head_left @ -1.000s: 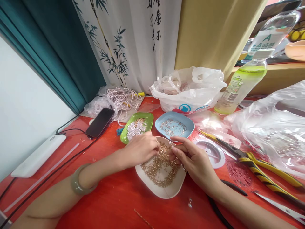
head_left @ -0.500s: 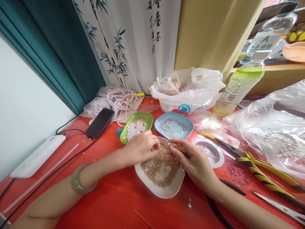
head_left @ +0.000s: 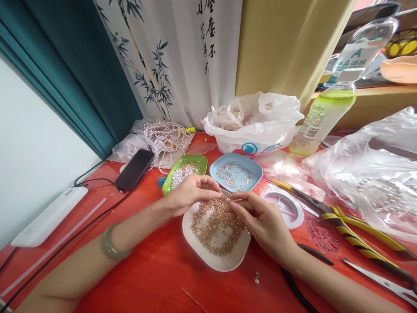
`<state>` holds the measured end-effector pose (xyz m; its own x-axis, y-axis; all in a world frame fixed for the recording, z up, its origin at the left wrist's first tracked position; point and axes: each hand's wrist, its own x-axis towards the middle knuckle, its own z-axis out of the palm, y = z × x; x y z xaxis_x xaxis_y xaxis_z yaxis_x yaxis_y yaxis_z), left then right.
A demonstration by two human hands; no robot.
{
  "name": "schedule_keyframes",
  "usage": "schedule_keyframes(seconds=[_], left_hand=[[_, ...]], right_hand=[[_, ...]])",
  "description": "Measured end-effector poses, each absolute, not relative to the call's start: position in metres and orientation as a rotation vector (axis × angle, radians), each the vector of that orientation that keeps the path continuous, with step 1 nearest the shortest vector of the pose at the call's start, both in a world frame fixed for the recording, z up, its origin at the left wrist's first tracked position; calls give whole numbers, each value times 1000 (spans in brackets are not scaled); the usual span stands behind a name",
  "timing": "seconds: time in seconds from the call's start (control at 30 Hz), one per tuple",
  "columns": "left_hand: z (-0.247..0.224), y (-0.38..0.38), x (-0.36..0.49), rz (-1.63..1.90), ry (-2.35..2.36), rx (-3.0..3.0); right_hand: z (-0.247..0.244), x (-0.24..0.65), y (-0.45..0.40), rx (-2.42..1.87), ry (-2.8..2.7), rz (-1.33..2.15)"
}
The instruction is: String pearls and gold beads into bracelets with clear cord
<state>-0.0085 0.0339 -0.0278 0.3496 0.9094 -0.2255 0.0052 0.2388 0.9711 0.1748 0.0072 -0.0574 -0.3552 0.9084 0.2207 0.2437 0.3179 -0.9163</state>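
Over the white dish of small gold beads, my two hands come close together. My left hand, with a jade-green bangle on its wrist, pinches thumb and fingers on something too fine to make out. My right hand is closed on a thin beaded strand, with a pale bead at its fingertips. A few more beads show below that hand at the dish's right rim. Behind the hands are a green dish of white pearl beads and a blue dish of metal pins.
On the right lie a white spool, yellow-black pliers and scissors. A bottle and plastic bags stand behind. A phone, cable and power strip are left. A short chain lies in front.
My left hand has turned and opened out from a bent-over pose, its fingertips now meeting near my right hand's fingertips. My right hand stays nearly in place. The view has shifted slightly.
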Motion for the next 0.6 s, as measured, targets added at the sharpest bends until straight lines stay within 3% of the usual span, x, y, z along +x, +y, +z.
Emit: schedule_keyframes(seconds=[0.6], left_hand=[[-36,36,-12,813,915,1085]], right_hand=[[-57,175,5,-955,-1780,996]])
